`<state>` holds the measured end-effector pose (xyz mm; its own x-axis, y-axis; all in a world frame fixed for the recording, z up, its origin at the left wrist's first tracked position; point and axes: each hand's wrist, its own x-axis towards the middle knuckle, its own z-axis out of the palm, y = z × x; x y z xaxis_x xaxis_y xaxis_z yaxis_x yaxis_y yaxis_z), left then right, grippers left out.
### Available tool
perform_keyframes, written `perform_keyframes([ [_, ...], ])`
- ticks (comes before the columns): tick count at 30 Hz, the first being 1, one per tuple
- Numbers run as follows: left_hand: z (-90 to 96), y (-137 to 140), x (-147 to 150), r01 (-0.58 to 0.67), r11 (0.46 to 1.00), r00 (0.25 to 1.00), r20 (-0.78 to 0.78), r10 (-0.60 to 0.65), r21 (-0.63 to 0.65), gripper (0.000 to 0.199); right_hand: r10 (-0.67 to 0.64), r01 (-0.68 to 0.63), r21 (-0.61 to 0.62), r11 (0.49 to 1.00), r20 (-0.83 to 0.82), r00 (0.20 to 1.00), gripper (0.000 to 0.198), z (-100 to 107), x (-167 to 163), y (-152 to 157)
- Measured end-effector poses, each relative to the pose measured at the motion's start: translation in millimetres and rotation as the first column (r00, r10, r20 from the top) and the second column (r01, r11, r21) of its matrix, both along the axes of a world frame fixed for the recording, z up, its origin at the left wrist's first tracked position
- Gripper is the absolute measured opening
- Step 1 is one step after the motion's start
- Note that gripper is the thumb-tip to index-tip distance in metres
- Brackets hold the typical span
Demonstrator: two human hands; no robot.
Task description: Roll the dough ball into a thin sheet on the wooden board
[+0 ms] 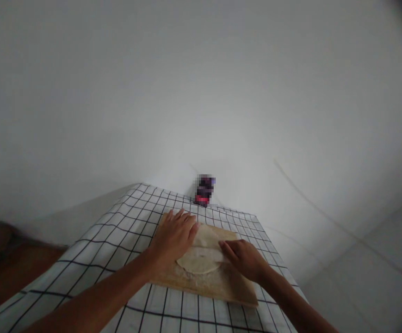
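A thin, flattened round of dough (197, 266) lies on a wooden board (228, 293). Across it runs a pale band that looks like a rolling pin (204, 253), blurred and close in colour to the dough. My left hand (176, 233) rests over the left end of this pin, palm down, fingers stretched forward and slightly apart. At the pin's right end, my right hand (242, 259) is closed, with its fingers curled round that end. Both ends of the pin are hidden by my hands.
Under the board is a white cloth with a black grid (173, 307), covering the table. A dark and red item, pixelated (204, 190), stands at the far edge by the white wall (201, 92). Brown furniture (16, 263) is at the left.
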<state>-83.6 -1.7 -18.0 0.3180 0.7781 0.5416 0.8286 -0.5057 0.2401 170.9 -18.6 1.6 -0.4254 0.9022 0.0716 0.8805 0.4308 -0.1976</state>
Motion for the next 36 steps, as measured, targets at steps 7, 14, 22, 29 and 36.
perform_keyframes([
  [7,4.1,11.4,0.3,0.006,0.998,1.0,-0.025,-0.008,-0.064,0.041,0.003,0.025,0.189,0.982,-0.146,0.989,0.048,-13.8,-3.3,2.0],
  [14,-10.4,-19.3,0.1,0.109,0.994,0.992,-0.059,-0.11,-0.014,0.044,-0.086,0.137,0.32,0.937,-0.169,0.982,0.047,-52.4,-2.2,-60.8],
  [22,-15.7,-25.7,4.4,0.03,0.994,0.992,-0.118,-0.042,-0.101,0.048,-0.102,0.122,0.194,0.974,-0.11,0.989,0.052,-42.0,-2.3,-48.5],
  [29,5.0,-30.8,5.8,-0.108,0.972,0.976,-0.209,0.064,-0.208,0.051,-0.105,0.112,0.044,0.993,-0.131,0.986,0.057,-10.0,-12.2,19.6],
  [36,5.9,-30.0,8.0,-0.102,0.987,0.986,-0.146,0.084,-0.121,0.046,-0.132,0.148,0.109,0.983,-0.138,0.982,0.053,-27.3,-6.2,14.2],
])
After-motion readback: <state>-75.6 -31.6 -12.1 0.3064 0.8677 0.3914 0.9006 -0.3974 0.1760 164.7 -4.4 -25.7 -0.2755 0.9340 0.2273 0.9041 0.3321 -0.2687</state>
